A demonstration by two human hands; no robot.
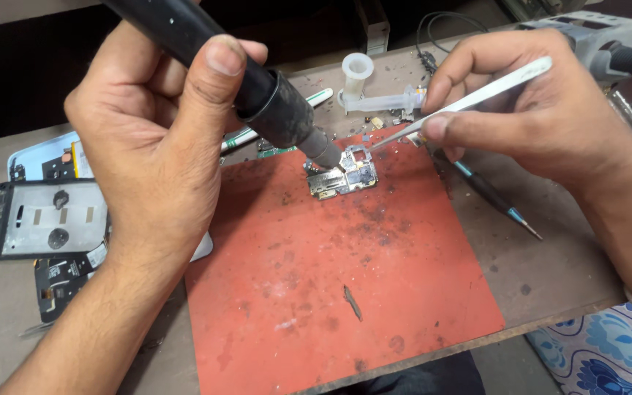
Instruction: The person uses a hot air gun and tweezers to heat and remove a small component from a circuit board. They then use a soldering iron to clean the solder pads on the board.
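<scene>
On the counter's (535, 285) stained red mat (345, 292), my left hand (148, 146) grips a black hot-air nozzle (257, 88); my right hand (535, 110) pinches metal tweezers (469, 99) over the small circuit board (345, 175).

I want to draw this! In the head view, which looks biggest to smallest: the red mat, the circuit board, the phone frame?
1. Red mat
2. Phone frame, partly hidden by the left hand
3. Circuit board
</scene>
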